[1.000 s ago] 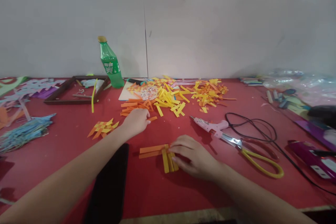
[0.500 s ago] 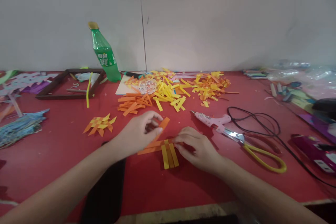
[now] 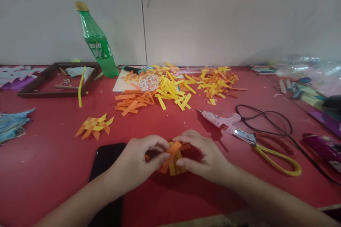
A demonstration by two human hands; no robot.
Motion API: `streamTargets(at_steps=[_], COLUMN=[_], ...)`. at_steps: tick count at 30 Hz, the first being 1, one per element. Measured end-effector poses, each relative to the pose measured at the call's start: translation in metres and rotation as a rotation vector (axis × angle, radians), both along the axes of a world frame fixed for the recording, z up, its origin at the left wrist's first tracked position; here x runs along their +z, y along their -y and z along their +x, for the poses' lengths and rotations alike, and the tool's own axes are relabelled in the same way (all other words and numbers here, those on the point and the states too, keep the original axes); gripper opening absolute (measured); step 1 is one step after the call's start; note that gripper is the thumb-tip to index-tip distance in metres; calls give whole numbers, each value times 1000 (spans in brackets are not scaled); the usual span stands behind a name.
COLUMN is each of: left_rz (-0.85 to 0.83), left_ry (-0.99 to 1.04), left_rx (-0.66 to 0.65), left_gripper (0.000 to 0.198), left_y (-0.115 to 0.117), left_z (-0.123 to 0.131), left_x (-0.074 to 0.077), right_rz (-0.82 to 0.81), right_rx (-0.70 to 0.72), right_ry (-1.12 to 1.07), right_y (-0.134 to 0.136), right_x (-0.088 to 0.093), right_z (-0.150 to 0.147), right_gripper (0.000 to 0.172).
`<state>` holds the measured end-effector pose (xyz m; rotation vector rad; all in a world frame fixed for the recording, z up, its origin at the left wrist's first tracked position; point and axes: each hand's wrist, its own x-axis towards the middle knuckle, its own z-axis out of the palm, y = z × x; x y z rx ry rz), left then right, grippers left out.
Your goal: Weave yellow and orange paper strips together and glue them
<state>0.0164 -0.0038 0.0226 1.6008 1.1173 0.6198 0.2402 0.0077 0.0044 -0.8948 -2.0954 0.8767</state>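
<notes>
Near the front middle of the red table, my left hand (image 3: 145,156) pinches an orange paper strip (image 3: 174,147), which slants up over a small weave of orange and yellow strips (image 3: 173,167). My right hand (image 3: 204,154) closes on the right side of that weave, thumb and fingers around its edge. Parts of the weave are hidden by my fingers. A finished-looking woven orange and yellow piece (image 3: 96,126) lies to the left. Piles of loose orange strips (image 3: 133,102) and yellow strips (image 3: 170,90) lie behind my hands.
A dark phone (image 3: 106,163) lies under my left forearm. On the right are a pink glue gun (image 3: 221,118), yellow-handled scissors (image 3: 279,161) and a black cable (image 3: 269,111). A green bottle (image 3: 98,46) leans beside a brown frame (image 3: 39,78) at the back left.
My left hand has come down and right with the orange strip, now over the weave. My right hand has shifted slightly, its thumb now at the weave's right side. The view has moved a little.
</notes>
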Motion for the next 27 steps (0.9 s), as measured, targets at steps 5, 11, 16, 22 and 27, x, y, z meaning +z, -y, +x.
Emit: streamTargets(at_steps=[5, 11, 16, 22, 27], left_rz=[16, 51, -56, -104, -146], left_ry=[53, 161, 139, 203, 188], left_rx=[-85, -106, -125, -253, -216], left_gripper=[11, 17, 15, 21, 14], left_y=[6, 2, 4, 7, 7], left_z=[3, -1, -5, -6, -2], left_x=[2, 7, 5, 7, 13], right_rz=[-175, -482, -562, -565, -537], right_rx=[143, 202, 118, 79, 77], right_ry=[-222, -375, -406, -274, -220], right_y=[1, 3, 0, 1, 3], right_x=[2, 6, 7, 13, 12], right_z=[-3, 5, 12, 9, 6], right_gripper=[17, 19, 27, 25, 23])
